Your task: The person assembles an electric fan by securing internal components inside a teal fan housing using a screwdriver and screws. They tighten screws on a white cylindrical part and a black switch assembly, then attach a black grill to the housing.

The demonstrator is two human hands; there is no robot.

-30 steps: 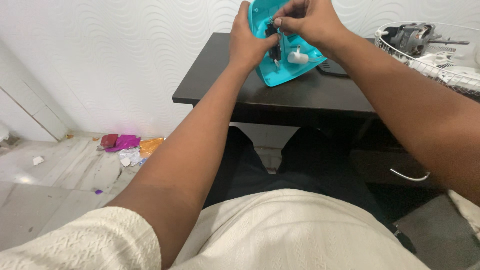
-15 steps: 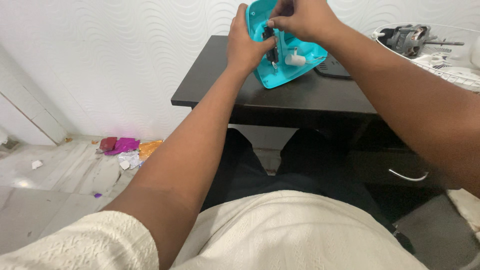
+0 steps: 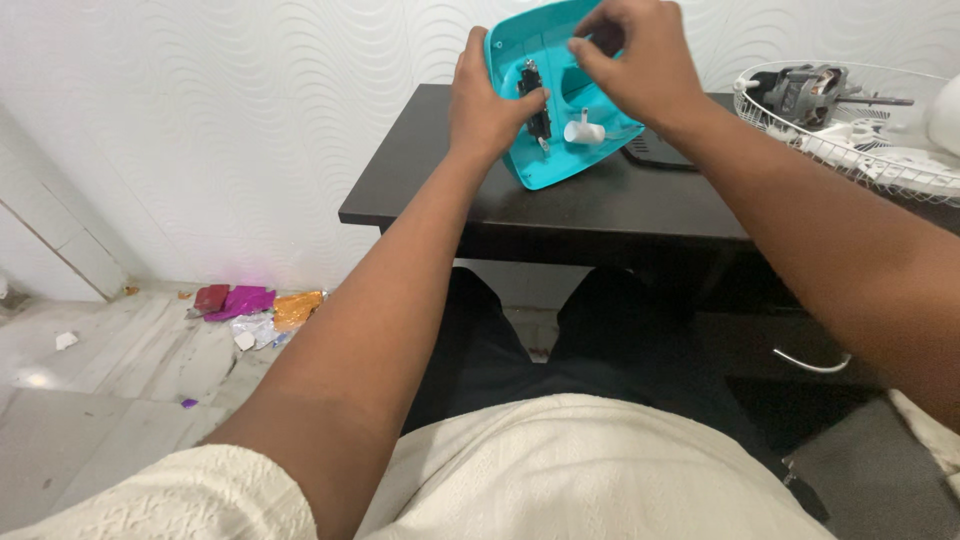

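Off the black switch (image 3: 533, 98) comes my right hand (image 3: 632, 62), fingers loosely spread, holding nothing; my left hand (image 3: 487, 100) grips the teal cover (image 3: 560, 160), thumb on that switch.

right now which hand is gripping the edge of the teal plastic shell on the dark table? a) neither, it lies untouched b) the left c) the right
b: the left hand clasps the left edge of the teal plastic shell, propped tilted on the dark table, while the right hand reaches in from above.

Cream textured shirt, black trousers
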